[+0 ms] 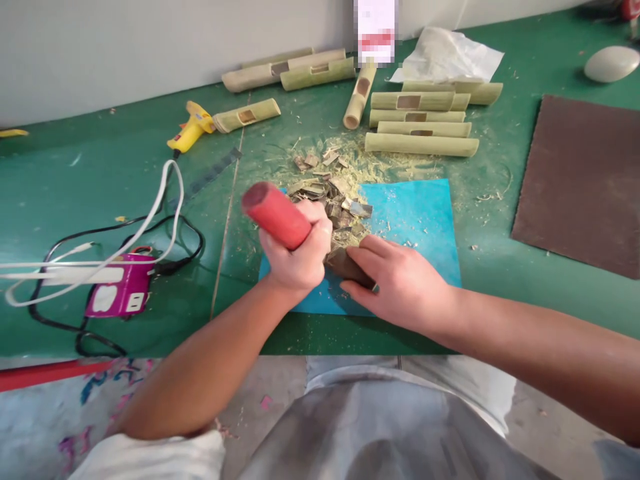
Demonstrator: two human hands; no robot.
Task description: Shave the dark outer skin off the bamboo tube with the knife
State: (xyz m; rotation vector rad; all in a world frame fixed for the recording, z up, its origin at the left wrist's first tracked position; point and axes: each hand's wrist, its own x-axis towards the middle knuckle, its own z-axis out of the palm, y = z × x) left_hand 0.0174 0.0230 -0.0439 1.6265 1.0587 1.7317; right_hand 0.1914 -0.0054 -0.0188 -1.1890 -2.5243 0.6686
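Observation:
My left hand (299, 250) is wrapped round the thick red handle (287, 220) of a tool, whose working end is hidden behind the fist. Just right of it, my right hand (400, 280) closes over a brown rounded piece (350, 267), largely covered by the fingers; I cannot tell its kind for sure. Both hands are above a blue sheet (415, 213). Beyond them lies a heap of dark flat chips (325, 193) among pale shavings (350, 157).
Several bamboo tubes with cut openings, such as one bamboo tube (423, 144), lie at the back. A yellow glue gun (193, 127), a purple power adapter (120, 287) and cables are on the left. A brown sheet (580, 187) and a white oval object (611, 64) are right.

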